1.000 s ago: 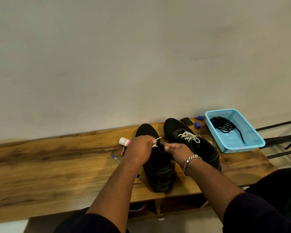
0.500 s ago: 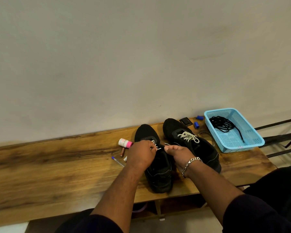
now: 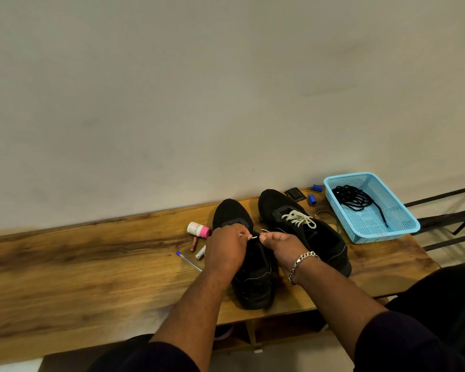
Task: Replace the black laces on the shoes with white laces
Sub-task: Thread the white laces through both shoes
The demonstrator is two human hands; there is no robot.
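Observation:
Two black shoes stand side by side on the wooden table. The right shoe has a white lace tied over its tongue. Over the left shoe my left hand pinches one tip of a white lace, and my right hand, with a silver bracelet on the wrist, pinches the other end. Both hands hide most of that lace and the eyelets. Black laces lie coiled in the blue basket at the right.
Left of the shoes lie a small white bottle with a pink cap, a pen and small batteries. Behind the right shoe sit a black wallet and blue caps. A dark metal frame stands past the table's right end.
Both hands came closer together over the left shoe's eyelets, the left hand lowering its white lace tip toward the right hand. Shoes and basket stayed put.

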